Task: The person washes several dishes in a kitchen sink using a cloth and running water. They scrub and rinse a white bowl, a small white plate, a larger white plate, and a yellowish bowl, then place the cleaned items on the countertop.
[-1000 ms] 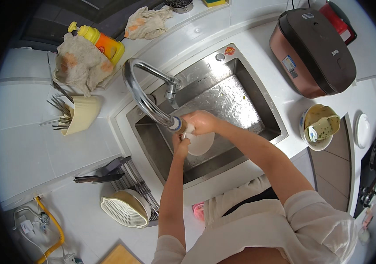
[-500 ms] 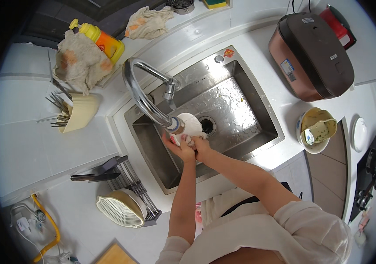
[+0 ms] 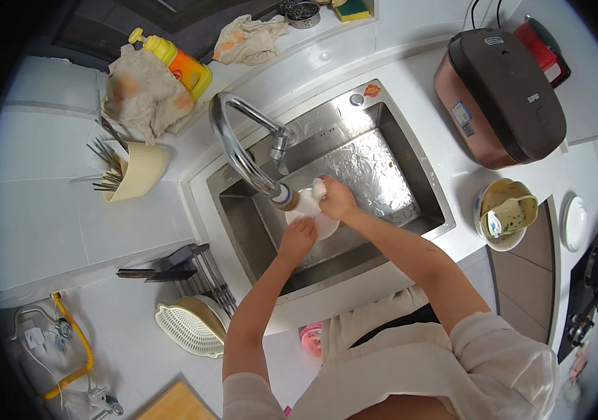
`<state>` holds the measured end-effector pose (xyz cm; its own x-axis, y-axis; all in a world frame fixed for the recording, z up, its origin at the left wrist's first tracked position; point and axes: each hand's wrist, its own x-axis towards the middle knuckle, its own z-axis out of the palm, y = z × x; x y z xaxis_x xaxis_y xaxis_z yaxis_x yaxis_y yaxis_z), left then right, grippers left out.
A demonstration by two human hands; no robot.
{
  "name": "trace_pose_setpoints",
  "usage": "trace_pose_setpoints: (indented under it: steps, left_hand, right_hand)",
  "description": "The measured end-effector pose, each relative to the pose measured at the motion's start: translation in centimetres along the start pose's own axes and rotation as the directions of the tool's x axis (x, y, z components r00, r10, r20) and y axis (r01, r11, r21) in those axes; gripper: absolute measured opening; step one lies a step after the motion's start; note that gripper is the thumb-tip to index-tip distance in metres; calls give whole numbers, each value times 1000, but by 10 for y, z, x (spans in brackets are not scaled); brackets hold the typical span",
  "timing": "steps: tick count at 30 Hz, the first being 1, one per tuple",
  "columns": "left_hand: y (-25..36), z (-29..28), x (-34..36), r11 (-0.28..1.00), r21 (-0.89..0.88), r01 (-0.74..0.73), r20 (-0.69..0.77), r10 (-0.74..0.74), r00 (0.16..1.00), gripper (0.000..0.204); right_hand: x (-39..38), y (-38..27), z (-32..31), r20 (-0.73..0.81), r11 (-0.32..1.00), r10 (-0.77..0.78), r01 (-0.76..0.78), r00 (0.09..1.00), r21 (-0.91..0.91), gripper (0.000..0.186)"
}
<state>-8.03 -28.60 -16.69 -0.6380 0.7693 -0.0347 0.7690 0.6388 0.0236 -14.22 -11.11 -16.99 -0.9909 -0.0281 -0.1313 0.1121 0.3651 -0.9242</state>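
Under the spout of the chrome faucet (image 3: 232, 150), a white bowl with what looks like a stubby handle (image 3: 323, 225) is tilted over the stainless steel sink (image 3: 400, 164). My right hand (image 3: 337, 200) is closed around the handle-like part at its far right side. The fingers of my left hand (image 3: 298, 240) are bent over the bowl's near left part and press on it; their tips are partly hidden. Water wets the sink floor, and the bowl and hands cover the drain.
Right of the sink stand a brown rice cooker (image 3: 502, 98) and stacked bowls (image 3: 505, 238). On the left are a cream utensil holder (image 3: 146, 171), a rack with knives (image 3: 208, 276) and a strainer basket (image 3: 190, 332). Behind are cloths (image 3: 146, 94) and a yellow pump bottle (image 3: 190, 73).
My hands, close together before, have moved apart. My right hand has gone up to the bowl's far right side, my left slightly down. The bowl has turned, and the drain is now covered.
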Motion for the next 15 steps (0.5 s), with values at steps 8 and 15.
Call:
trace_pose_setpoints:
  steps: [8,15]
  left_hand:
    - [36,11,14,-159,-935,317,341,-650,679,17]
    - [35,-35,44,-564,-822,-84,396,-671,627,24]
  right_hand:
    - [-7,-11,-13,250,952,-304,283,919,119,40]
    - [-52,-41,-7,100,897,-381,393,919,-201,41]
